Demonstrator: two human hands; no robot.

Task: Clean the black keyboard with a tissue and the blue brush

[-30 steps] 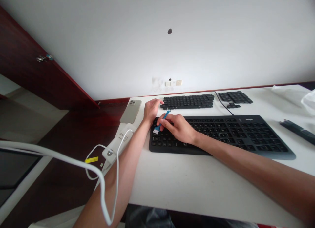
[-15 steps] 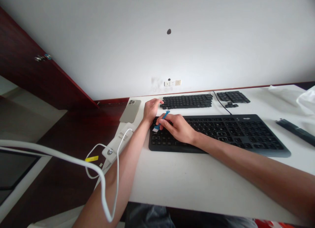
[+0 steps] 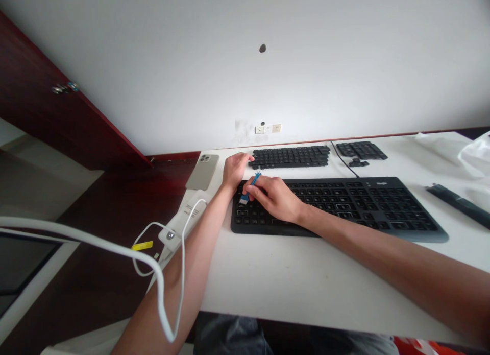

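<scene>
My right hand (image 3: 273, 194) pinches a small blue brush (image 3: 255, 181) with pale bristles. The bristle end points down at the left part of a black keyboard (image 3: 321, 231), where the keycaps are off and bare key sockets show. Just beyond the keyboard's far left corner lies my left hand (image 3: 235, 171), open, a digit stretched toward a block of loose black keycaps (image 3: 291, 157). Its other fingers are partly hidden, so whether it touches the keyboard is unclear.
More keycaps (image 3: 362, 150) lie at the back right, beside the keyboard's cable (image 3: 344, 163). A long black strip (image 3: 457, 200) and a white plastic bag (image 3: 474, 156) are on the right. At the left edge sit a phone (image 3: 202, 172) and a white power strip (image 3: 186, 212); a white cable (image 3: 153, 263) loops in front.
The brush has shifted slightly in my right hand's grip, its bristles a little further right and nearer the far side, its handle tip leaning left. My left hand stays in place.
</scene>
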